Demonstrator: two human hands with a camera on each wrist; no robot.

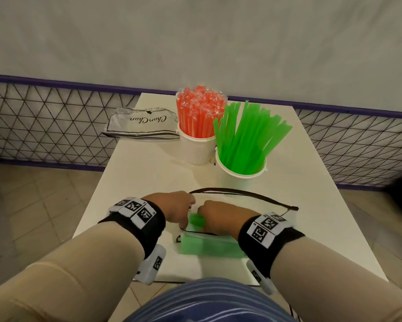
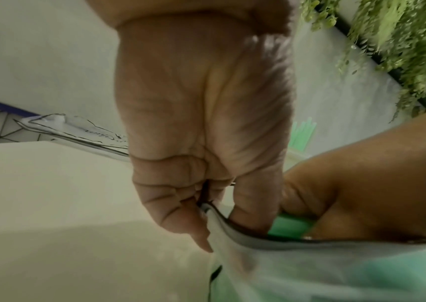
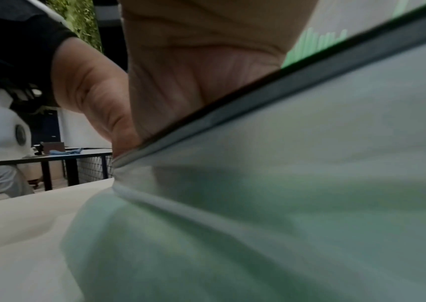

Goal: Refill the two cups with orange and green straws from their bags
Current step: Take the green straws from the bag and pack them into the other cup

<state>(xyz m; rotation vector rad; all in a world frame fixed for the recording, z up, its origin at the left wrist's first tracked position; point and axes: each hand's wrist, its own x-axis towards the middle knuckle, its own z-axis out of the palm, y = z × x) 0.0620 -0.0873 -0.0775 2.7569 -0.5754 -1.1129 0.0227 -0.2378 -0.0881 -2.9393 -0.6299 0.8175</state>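
A clear bag (image 1: pixel 221 246) with a black zip edge lies at the table's near edge, green straws (image 1: pixel 196 220) poking from its mouth. My left hand (image 1: pixel 179 209) pinches the bag's rim (image 2: pixel 215 212) and holds the mouth apart. My right hand (image 1: pixel 215 217) reaches into the mouth and grips a bunch of green straws (image 2: pixel 291 224). Further back, one white cup (image 1: pixel 197 147) holds orange wrapped straws (image 1: pixel 199 112) and a second white cup (image 1: pixel 240 180) holds green straws (image 1: pixel 246 133). The right wrist view is mostly filled by the bag (image 3: pixel 284 194).
An emptied clear bag (image 1: pixel 140 125) with printed lettering lies flat at the back left of the white table (image 1: pixel 135 182). A wire-mesh fence (image 1: pixel 51 122) with a purple rail runs behind the table. Tiled floor lies on both sides.
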